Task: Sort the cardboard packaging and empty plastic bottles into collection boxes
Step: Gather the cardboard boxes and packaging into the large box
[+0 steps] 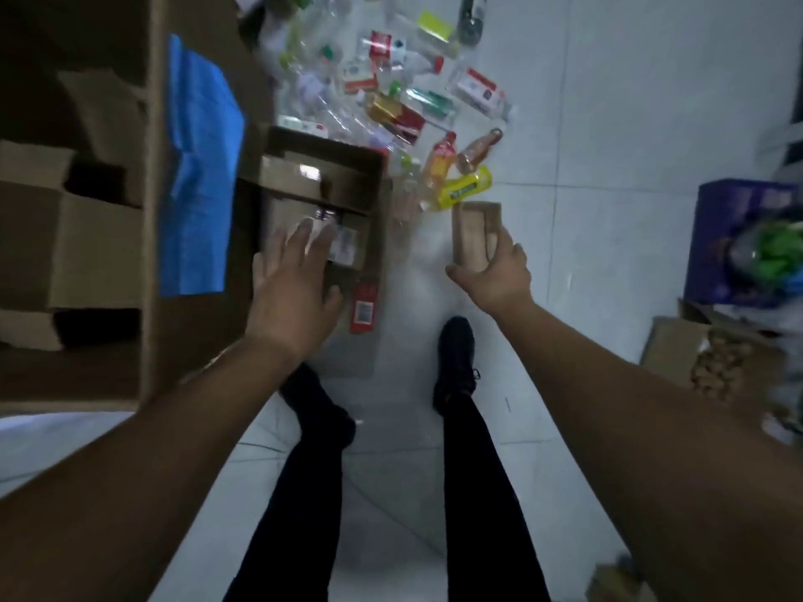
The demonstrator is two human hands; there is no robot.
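Single head-worn view, steeply down over the tiled floor (608, 145) (wide-angle, standing height), forward past both forearms.

We see a bright blue sheet (200, 167) at upper left, a brown cardboard box (343, 165) beside it, a tan carton (471, 236) and yellow bottle (467, 187) at centre, a purple box (721, 236) at right, and black trousers (478, 471) over pale tiles (608, 123).

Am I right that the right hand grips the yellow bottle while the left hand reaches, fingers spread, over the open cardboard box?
Not quite: in the head view the right hand grips a small brown cardboard box, not the yellow bottle, which lies on the floor just beyond it. The left hand does reach, fingers spread, over the open cardboard box.
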